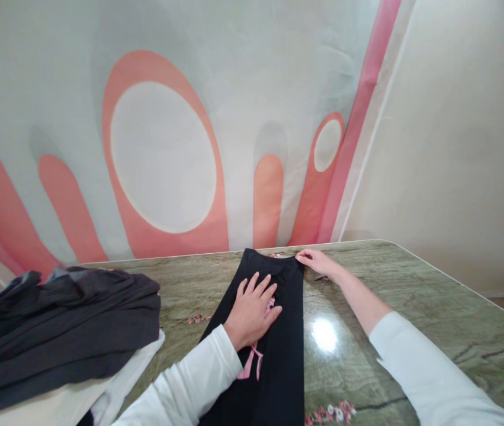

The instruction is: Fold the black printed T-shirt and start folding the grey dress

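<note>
A black garment [278, 349] with a pink bow lies lengthwise on the glossy green table [411, 307], folded into a narrow strip. My left hand [254, 310] lies flat on it with fingers spread, pressing the cloth near the pink trim. My right hand [316, 260] reaches to the far right corner of the garment and pinches its edge between the fingertips. Both arms wear white sleeves.
A heap of dark grey cloth [56, 325] rests on white fabric [56, 402] at the left of the table. A curtain [167, 148] with pink and white ovals hangs behind the table. A plain wall stands to the right. Small pink flower prints dot the tabletop.
</note>
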A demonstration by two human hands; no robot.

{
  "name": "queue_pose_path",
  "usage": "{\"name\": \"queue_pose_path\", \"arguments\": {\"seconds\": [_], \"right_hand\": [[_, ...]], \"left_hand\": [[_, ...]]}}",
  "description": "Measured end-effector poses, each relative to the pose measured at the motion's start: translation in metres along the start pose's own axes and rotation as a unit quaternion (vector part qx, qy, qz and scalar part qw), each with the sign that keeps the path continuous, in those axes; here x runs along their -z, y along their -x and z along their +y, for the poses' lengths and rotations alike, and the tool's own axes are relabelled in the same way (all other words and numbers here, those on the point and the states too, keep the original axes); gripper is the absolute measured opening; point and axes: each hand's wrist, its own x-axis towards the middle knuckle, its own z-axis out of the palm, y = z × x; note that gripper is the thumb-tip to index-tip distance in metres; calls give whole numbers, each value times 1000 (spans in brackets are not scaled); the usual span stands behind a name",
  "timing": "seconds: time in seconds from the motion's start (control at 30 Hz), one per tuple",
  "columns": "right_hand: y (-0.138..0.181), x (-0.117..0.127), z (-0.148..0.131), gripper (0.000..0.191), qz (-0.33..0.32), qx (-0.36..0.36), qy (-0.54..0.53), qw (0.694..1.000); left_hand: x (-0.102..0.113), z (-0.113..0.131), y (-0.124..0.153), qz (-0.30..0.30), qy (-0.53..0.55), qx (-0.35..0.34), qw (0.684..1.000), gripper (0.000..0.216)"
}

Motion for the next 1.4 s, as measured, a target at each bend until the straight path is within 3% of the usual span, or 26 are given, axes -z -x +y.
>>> {"name": "queue_pose_path", "arguments": {"seconds": [0.3, 0.53, 0.77, 0.9, 1.0, 1.13, 1.3, 1.4], "right_hand": [[-17, 3, 3, 44, -57, 30, 98, 993], [-18, 0, 5, 48, -9, 45, 188, 981], [-11, -8, -8, 49, 46, 9, 349, 936], [-9, -5, -13, 43, 95, -35, 323, 941], [-7, 1, -19, 39, 114, -5, 267, 957], [7, -12, -33, 41, 51, 20, 273, 961], [29, -49, -47, 71, -41, -110, 319, 940], [26, -53, -47, 82, -67, -146, 311, 937]], "left_hand": [[-7, -4, 0, -21, 7, -31, 999, 52], [-10, -5, 0, -25, 11, -24, 999, 46], [-10, -4, 0, -25, 14, -23, 999, 46], [-11, -4, 0, -22, 15, -23, 999, 46], [-12, -5, 1, -20, 14, -22, 999, 46], [-13, -6, 1, -17, 14, -21, 1000, 47], [-15, -5, 1, -22, 23, -18, 999, 47], [-11, -1, 1, -41, 41, -3, 998, 49]]}}
